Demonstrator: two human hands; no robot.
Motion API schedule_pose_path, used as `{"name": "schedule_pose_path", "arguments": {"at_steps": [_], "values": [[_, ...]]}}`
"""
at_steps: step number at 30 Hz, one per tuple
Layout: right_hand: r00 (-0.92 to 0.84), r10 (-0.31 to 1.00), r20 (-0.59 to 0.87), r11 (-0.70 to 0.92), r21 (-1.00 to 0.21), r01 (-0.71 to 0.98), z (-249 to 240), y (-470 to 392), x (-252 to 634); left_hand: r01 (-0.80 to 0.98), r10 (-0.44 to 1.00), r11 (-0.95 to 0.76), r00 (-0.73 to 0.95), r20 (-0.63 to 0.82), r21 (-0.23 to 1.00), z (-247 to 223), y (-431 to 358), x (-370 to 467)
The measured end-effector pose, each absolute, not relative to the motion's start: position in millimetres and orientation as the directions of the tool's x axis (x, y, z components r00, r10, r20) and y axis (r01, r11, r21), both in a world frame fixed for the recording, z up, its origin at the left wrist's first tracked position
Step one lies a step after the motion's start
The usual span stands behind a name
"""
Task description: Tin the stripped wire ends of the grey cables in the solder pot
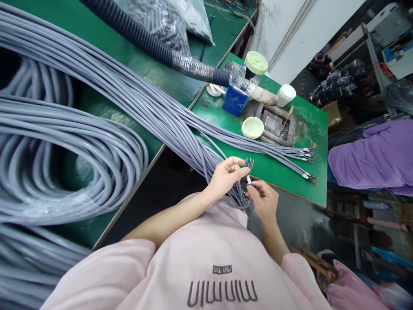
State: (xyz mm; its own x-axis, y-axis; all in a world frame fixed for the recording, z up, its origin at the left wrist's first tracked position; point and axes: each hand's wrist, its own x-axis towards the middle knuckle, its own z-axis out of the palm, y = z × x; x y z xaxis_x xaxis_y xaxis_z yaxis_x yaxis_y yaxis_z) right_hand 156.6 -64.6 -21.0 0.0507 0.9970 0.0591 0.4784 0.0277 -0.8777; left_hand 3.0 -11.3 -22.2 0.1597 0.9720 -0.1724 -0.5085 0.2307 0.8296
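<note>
Between my two hands is the stripped end of a grey cable, with a white sleeve and thin coloured wires fanning out above it. My left hand pinches at the base of these wires with thumb and forefinger. Just below, the fingers of my right hand are closed round the cable near the sleeve. A thick bundle of grey cables runs from the upper left down to my lap. Several other cable ends with bared coloured wires lie on the green table to the right.
A square metal pot stands on the table beside a pale green lid or cup, a white tub and a blue box. A black hose crosses above. Coiled cables fill the left. A person in purple is at right.
</note>
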Motion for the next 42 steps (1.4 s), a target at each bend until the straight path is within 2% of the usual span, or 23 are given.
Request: {"name": "schedule_pose_path", "arguments": {"at_steps": [10,13,16,19,23,32,36,42], "values": [[0.062,0.998,0.012,-0.017,-0.894,0.447,-20.6,-63.6,152.3,-0.585,0.964,0.265,0.166,-0.207,0.766,-21.5,-11.0,3.1],[0.043,0.992,-0.117,-0.125,-0.948,0.293,-19.5,-58.6,151.4,-0.588,0.96,0.281,0.176,-0.219,0.758,-21.6,-11.2,2.5],[-0.063,0.963,-0.263,-0.257,-0.962,0.087,-18.6,-47.8,151.1,-0.555,0.95,0.311,0.203,-0.237,0.771,-19.9,-12.7,1.9],[-0.138,0.941,-0.31,-0.314,-0.949,-0.011,-15.7,-35.1,150.4,-0.522,0.95,0.311,0.194,-0.245,0.794,-17.7,-14.0,1.0],[-0.148,0.949,-0.277,-0.286,-0.957,-0.044,-9.6,-24.3,147.1,-0.493,0.967,0.253,0.15,-0.206,0.832,-15.7,-14.2,-1.0],[0.041,0.989,-0.143,-0.142,-0.99,-0.012,-8.8,-22.7,141.1,-0.464,0.974,0.225,0.126,-0.188,0.857,-19.9,-14.5,0.3],[0.059,0.992,-0.109,-0.109,-0.994,-0.009,-8.9,-22.1,138.8,-0.466,0.975,0.22,0.136,-0.176,0.857,-22.6,-14.4,1.4],[0.087,0.993,-0.078,-0.085,-0.993,0.084,-1.3,-11.6,142.4,-0.498,0.963,0.268,0.164,-0.214,0.825,-23.8,-11.4,8.9]]}}
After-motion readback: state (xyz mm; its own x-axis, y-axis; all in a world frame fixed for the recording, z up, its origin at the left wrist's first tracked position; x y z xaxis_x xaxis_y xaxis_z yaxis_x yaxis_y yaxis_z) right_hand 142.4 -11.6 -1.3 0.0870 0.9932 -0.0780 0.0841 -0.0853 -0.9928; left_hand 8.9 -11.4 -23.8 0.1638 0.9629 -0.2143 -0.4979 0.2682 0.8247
